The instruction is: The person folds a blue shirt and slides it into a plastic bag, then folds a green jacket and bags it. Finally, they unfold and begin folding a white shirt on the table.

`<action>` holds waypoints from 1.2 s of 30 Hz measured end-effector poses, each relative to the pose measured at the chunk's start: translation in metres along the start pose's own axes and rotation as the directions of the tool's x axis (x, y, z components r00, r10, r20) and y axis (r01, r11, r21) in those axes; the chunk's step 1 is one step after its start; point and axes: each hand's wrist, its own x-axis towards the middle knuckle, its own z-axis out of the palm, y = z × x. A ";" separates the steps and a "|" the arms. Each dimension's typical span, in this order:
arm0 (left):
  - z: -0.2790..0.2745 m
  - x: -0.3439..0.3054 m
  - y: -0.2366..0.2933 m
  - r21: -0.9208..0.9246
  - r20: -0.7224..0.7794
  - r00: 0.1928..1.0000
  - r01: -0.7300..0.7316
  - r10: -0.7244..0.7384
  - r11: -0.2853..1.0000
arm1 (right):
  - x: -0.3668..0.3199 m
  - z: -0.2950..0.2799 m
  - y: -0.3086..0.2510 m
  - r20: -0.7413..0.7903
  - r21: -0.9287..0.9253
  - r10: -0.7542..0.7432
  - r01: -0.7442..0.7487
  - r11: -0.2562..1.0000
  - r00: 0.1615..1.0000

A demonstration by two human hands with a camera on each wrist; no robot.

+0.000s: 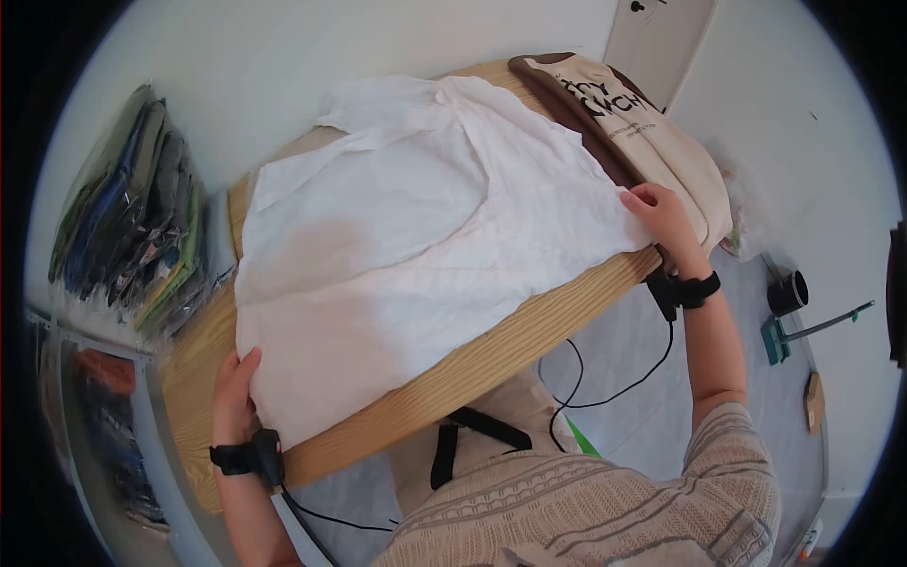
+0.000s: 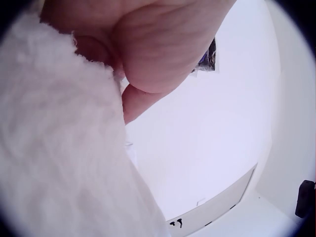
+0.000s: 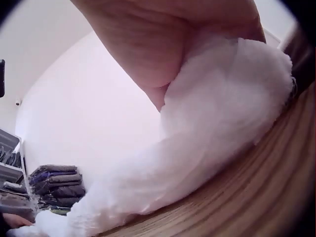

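Note:
A thin white cloth, shaped somewhat like a garment, lies spread over a wooden table. Folds cross its middle and far part, and a beige tint shows on its near left part. My left hand pinches the near left edge, its thumb on the upper side. At the right end, my right hand grips the other near corner between thumb and fingers. Frayed threads show along the cloth in the left wrist view. From the right wrist, the cloth rises in a bunched fold to the palm.
A cream and brown printed bag or garment lies at the table's far right. Bagged folded clothes stand at the left, above a shelf with more packages. Black cables hang from the wrist cameras beside the table's front edge.

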 end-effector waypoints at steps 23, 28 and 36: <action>0.004 0.020 -0.007 0.286 -0.113 0.983 -0.108 0.146 0.952 | -0.017 0.018 -0.136 0.343 0.053 -0.480 0.493 0.868 0.808; -0.005 0.020 -0.009 0.289 -0.075 0.983 -0.138 0.166 0.947 | -0.005 0.095 -0.159 0.424 0.141 -0.710 0.733 0.665 0.562; -0.014 0.032 -0.016 0.430 -0.038 0.979 -0.163 0.199 0.888 | 0.011 0.120 -0.158 0.354 -0.279 -0.552 0.648 0.709 0.755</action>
